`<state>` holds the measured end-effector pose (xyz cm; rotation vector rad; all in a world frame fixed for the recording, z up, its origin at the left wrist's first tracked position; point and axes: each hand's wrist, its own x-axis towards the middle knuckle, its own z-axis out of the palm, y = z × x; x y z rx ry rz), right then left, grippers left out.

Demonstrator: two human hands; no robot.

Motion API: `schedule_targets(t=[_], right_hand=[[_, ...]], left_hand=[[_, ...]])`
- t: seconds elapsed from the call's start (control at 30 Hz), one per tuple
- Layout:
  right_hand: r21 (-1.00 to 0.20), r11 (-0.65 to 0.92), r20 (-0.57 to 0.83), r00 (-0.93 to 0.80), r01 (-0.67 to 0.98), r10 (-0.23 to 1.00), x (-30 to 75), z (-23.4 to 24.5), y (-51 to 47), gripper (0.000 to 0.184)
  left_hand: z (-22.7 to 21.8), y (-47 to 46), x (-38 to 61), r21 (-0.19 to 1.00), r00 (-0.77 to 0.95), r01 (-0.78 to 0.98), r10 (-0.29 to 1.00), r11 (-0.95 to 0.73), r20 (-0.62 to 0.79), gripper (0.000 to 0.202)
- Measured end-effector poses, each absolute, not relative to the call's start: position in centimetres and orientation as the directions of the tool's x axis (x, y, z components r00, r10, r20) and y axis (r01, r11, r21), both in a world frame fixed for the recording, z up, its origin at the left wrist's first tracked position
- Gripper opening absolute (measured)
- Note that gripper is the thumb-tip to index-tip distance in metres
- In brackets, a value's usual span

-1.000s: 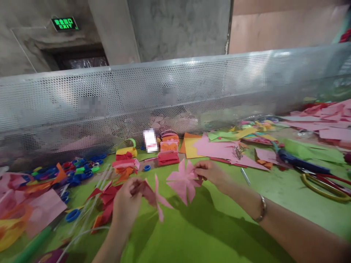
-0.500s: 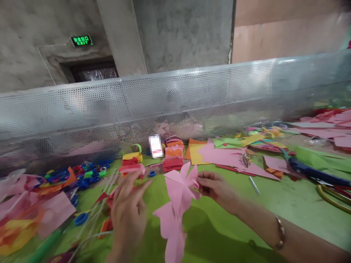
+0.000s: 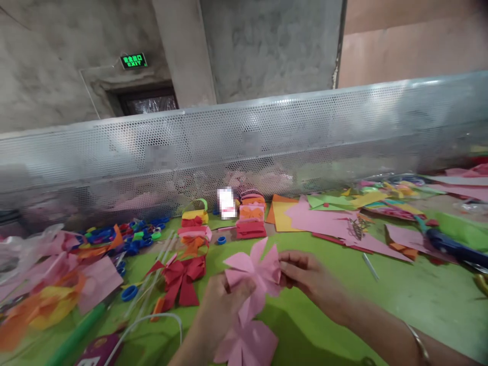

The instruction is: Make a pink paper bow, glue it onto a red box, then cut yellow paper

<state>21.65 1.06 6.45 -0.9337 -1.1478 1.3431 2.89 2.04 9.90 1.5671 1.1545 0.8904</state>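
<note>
A pink paper bow [image 3: 254,272] with pointed folded loops is held up over the green table [image 3: 331,310]. My right hand [image 3: 305,274] pinches its right side with closed fingers. My left hand [image 3: 223,305] is closed on its lower left part. A second pink paper bow [image 3: 247,343] sits just below, beside my left wrist; whether it joins the first one is unclear.
A red paper bow [image 3: 183,282] lies left of my hands, with more bows [image 3: 249,221] behind. Blue rings [image 3: 129,293], clear sticks [image 3: 150,290], coloured paper sheets [image 3: 324,218] and a blue tool [image 3: 450,244] lie around. A perforated metal screen [image 3: 267,147] closes the far edge.
My left hand went from open fingers beside the bow to closed on its lower left part. The bows came together between my hands, and the view shifted to the left.
</note>
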Motion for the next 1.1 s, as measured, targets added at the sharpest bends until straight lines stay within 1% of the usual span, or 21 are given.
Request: schedule_targets(t=[0.1,0.2,0.27,0.33,0.4,0.47,0.53,0.6,0.67,0.73,0.8,0.87,0.93,1.0,1.03,1.07,1.1], right_hand=[[-0.990,0.081,0.095,-0.112,-0.119,0.989,21.7,6.9,0.6,0.035],[-0.988,0.106,0.129,-0.228,-0.110,0.965,21.5,7.2,0.3,0.035],[-0.988,0.090,0.122,-0.284,-0.122,0.951,21.2,7.2,0.3,0.030],[-0.992,0.045,0.074,-0.263,-0.114,0.962,20.9,7.0,0.3,0.021],[-0.995,-0.010,0.013,-0.229,-0.101,0.973,20.8,6.6,0.5,0.018],[-0.991,-0.054,-0.023,-0.234,-0.126,0.972,20.8,6.3,0.7,0.016],[-0.981,-0.071,-0.023,-0.263,-0.178,0.964,20.9,6.2,0.8,0.014],[-0.975,-0.064,-0.001,-0.284,-0.212,0.959,20.9,6.3,0.7,0.013],[-0.975,-0.043,0.021,-0.283,-0.217,0.959,20.6,6.5,0.5,0.012],[-0.979,-0.033,0.026,-0.285,-0.202,0.958,20.4,6.5,0.4,0.012],[-0.982,-0.041,0.014,-0.291,-0.182,0.957,20.3,6.1,0.6,0.011],[-0.986,-0.062,-0.014,-0.296,-0.155,0.955,20.5,5.6,1.0,0.011],[-0.992,-0.064,-0.035,-0.259,-0.104,0.965,21.0,5.1,1.5,0.017],[-0.998,-0.055,-0.048,-0.190,-0.036,0.981,21.2,5.1,1.7,0.024],[-0.999,-0.030,-0.032,-0.162,0.012,0.986,21.1,5.3,1.5,0.025],[-0.996,0.037,0.021,-0.179,0.082,0.984,20.9,5.6,1.1,0.025],[-0.975,0.154,0.109,-0.260,0.159,0.959,20.6,5.9,0.5,0.025]], left_hand=[[9.9,1.8,3.2,0.960,0.169,0.278,0.986,-0.043,-0.005,0.017],[9.9,1.8,3.2,0.959,0.130,0.282,0.991,-0.025,-0.012,0.015],[9.9,1.8,3.2,0.960,0.165,0.277,0.986,-0.026,-0.021,0.012],[10.0,1.6,3.4,0.969,0.243,0.246,0.969,-0.017,-0.044,0.011],[10.1,1.3,3.8,0.985,0.324,0.166,0.941,0.040,-0.092,0.010],[10.2,1.0,4.1,0.988,0.376,0.068,0.914,0.137,-0.152,0.013],[10.1,0.9,4.4,0.980,0.384,-0.015,0.906,0.198,-0.178,0.017],[9.8,1.0,4.4,0.979,0.367,-0.045,0.915,0.199,-0.169,0.016],[9.4,1.3,4.3,0.984,0.345,-0.015,0.925,0.178,-0.162,0.015],[9.1,1.7,4.0,0.986,0.314,0.075,0.935,0.151,-0.167,0.012],[9.0,2.0,3.6,0.980,0.284,0.165,0.946,0.111,-0.155,0.007],[9.2,2.3,3.2,0.977,0.265,0.185,0.952,0.103,-0.150,0.006],[9.6,2.7,2.7,0.982,0.204,0.109,0.964,0.151,-0.171,0.004],[10.2,3.3,2.1,0.972,0.051,-0.055,0.973,0.226,-0.224,0.005],[10.6,3.6,1.8,0.957,-0.046,-0.163,0.967,0.240,-0.250,0.010],[10.9,4.0,1.4,0.936,-0.139,-0.269,0.952,0.228,-0.271,0.016],[11.3,4.3,1.0,0.920,-0.211,-0.352,0.943,0.174,-0.259,0.020]])
